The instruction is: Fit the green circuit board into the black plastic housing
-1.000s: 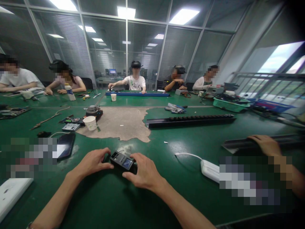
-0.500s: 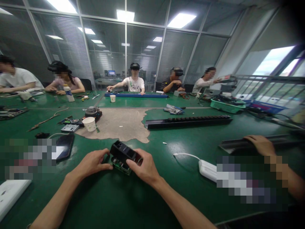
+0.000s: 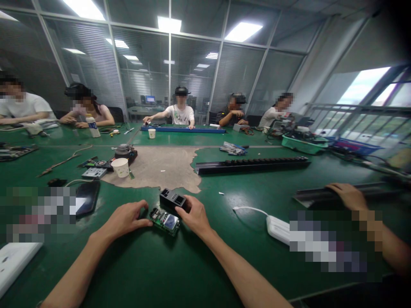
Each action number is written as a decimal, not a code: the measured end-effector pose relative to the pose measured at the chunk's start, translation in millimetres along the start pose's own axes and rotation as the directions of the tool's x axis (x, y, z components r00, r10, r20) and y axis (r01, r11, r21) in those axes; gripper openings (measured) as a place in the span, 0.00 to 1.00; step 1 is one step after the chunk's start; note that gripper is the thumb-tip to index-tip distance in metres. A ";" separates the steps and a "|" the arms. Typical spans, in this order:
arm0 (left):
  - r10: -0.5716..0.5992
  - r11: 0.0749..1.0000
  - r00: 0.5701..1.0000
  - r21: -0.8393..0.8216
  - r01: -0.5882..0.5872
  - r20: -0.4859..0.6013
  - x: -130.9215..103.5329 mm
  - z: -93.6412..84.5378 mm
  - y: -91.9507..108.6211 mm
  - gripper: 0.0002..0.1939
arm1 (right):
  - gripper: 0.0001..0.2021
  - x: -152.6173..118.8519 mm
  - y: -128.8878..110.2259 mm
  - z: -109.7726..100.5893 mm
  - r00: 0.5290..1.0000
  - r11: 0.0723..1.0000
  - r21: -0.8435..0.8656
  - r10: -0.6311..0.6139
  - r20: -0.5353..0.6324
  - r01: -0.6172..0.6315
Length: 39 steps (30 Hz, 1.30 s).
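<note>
A green circuit board [image 3: 164, 221] with a small screen lies on the table in front of me. My right hand [image 3: 195, 215] grips a black plastic housing [image 3: 171, 198] by its right end, just behind the board. The housing has rectangular openings in its upper face and sits apart from the screen. To the board's left, my left hand [image 3: 131, 217] curves with thumb and fingers apart. Its thumb tip is at the board's left edge; whether it touches, I cannot tell.
Left of my hands are a phone [image 3: 87, 197] and a paper cup [image 3: 120, 167]. A long black rail [image 3: 253, 166] lies beyond, to the right. A white power strip [image 3: 278, 231] and a co-worker's hand [image 3: 349, 197] are at right. Several people sit across the table.
My right hand has lifted the black housing off the circuit board and moved it back and right, exposing the screen. My left hand has barely moved.
</note>
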<state>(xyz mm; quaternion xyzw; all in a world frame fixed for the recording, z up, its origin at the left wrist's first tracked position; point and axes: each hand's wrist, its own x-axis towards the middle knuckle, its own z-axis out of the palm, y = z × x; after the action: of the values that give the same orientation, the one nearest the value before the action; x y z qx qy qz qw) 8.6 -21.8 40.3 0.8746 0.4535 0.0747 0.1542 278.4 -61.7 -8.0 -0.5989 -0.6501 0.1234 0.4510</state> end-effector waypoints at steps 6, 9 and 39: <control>0.003 1.000 1.000 0.006 -0.003 0.000 -0.7 -1.3 1.9 0.26 | 0.34 -2.8 2.9 1.8 0.999 0.998 -0.047 0.030 -0.020 -0.031; 0.003 1.000 1.000 0.004 -0.003 0.004 -0.2 -1.0 1.0 0.26 | 0.37 -5.0 2.6 1.7 0.999 0.999 -0.037 0.036 -0.016 -0.036; 0.001 0.999 1.000 -0.051 -0.001 -0.011 -2.1 -0.5 -5.5 0.26 | 0.14 -36.9 -67.5 -31.7 0.992 0.986 0.163 0.000 0.123 -0.020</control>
<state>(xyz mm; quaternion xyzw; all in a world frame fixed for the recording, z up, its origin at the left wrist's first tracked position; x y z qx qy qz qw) 3.0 -20.4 38.9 0.8702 0.4519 0.0912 0.1739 252.0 -123.7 41.0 -0.5544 -0.6613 0.2152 0.4571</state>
